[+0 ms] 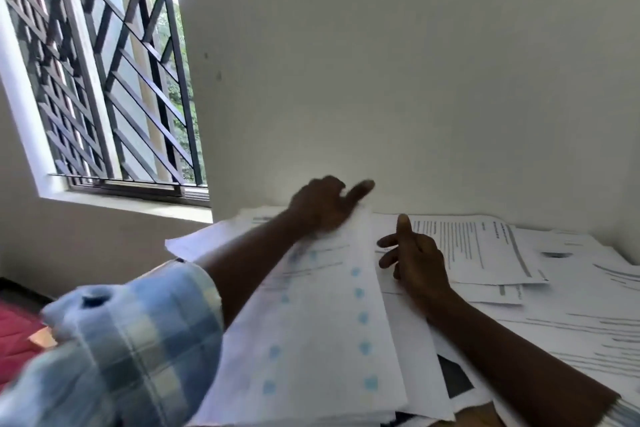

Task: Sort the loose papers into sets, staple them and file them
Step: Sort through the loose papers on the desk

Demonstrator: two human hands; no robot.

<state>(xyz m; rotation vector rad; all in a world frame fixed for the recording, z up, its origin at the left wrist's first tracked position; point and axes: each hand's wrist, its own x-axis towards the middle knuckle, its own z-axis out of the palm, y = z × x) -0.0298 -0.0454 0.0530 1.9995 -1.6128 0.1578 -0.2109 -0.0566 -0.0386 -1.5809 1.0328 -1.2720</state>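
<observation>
Loose printed papers (pixel 485 246) cover the table from the middle to the right edge. On top lies a white sheet with blue dots (pixel 311 340), running from the near edge toward the wall. My left hand (pixel 322 208) is blurred at that sheet's far end and seems to grip it, fingers curled and thumb stuck out to the right. My right hand (pixel 415 260) hovers or rests just right of the dotted sheet, its fingers loosely spread and holding nothing. No stapler or file shows in view.
A plain wall (pixel 415 80) stands right behind the papers. A barred window (pixel 114 80) is at the left with its sill. A red surface with an orange scrap (pixel 20 333) lies at the lower left. My checked sleeve (pixel 131 350) fills the lower-left foreground.
</observation>
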